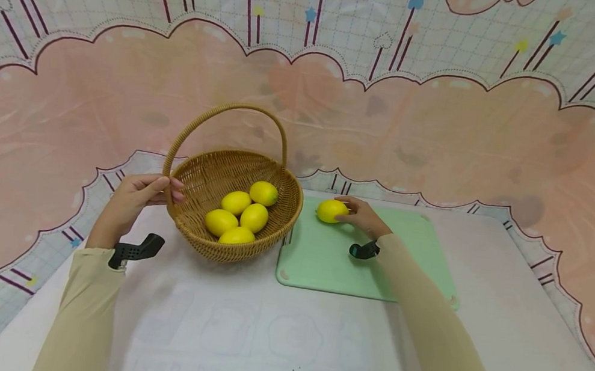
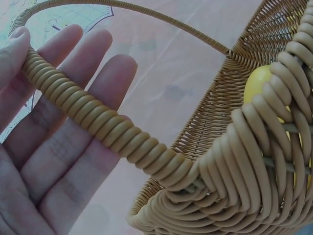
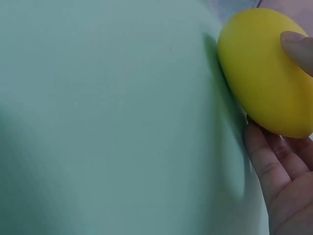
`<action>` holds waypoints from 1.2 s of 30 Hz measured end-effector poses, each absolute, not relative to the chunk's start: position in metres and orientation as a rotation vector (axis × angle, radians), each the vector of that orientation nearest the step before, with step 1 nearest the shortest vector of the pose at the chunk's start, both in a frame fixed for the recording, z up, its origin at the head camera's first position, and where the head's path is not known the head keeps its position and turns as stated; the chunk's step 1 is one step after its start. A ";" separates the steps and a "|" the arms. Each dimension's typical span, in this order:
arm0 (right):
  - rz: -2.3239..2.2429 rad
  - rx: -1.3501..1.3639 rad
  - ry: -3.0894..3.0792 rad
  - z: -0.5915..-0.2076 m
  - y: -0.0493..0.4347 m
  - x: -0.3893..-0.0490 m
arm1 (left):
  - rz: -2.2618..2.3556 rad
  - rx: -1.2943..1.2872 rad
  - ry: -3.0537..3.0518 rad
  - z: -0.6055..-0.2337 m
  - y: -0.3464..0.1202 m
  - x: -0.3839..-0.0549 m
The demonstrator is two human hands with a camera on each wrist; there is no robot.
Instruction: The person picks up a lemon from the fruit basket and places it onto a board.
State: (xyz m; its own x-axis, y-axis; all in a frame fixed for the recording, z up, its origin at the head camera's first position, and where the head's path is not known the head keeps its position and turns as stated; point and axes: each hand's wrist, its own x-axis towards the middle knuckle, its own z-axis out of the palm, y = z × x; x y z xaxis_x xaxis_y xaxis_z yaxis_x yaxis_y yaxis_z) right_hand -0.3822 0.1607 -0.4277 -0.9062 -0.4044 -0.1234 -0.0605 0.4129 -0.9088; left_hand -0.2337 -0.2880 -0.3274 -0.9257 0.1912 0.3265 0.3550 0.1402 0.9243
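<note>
A brown wicker basket (image 1: 198, 244) with a tall arched handle (image 1: 229, 107) stands left of centre in the head view, its opening tipped toward me. Several yellow lemons (image 1: 240, 203) lie inside it. My left hand (image 1: 135, 196) holds the handle low on its left side; the left wrist view has the thumb over the wrapped handle (image 2: 83, 107) and the fingers (image 2: 115, 81) behind it. Over at the green cutting board (image 1: 321, 266), my right hand (image 1: 362, 216) grips one lemon (image 1: 330, 211) between thumb and fingers. In the right wrist view this lemon (image 3: 264, 73) is close to the board's surface.
The cutting board lies right of the basket, close beside it, on a white table (image 1: 238, 336) with faint print. A patterned pink and white cloth (image 1: 337, 117) hangs behind the table. Each wrist wears a black camera mount (image 1: 135, 250).
</note>
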 end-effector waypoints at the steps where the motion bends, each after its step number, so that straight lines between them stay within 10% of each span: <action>1: -1.478 -0.402 2.357 -0.428 0.159 -0.383 | -1.894 -0.545 -2.275 -0.327 -0.288 -0.234; 36: -1.458 -0.419 2.341 -0.422 0.141 -0.383 | -1.880 -0.528 -2.307 -0.328 -0.290 -0.236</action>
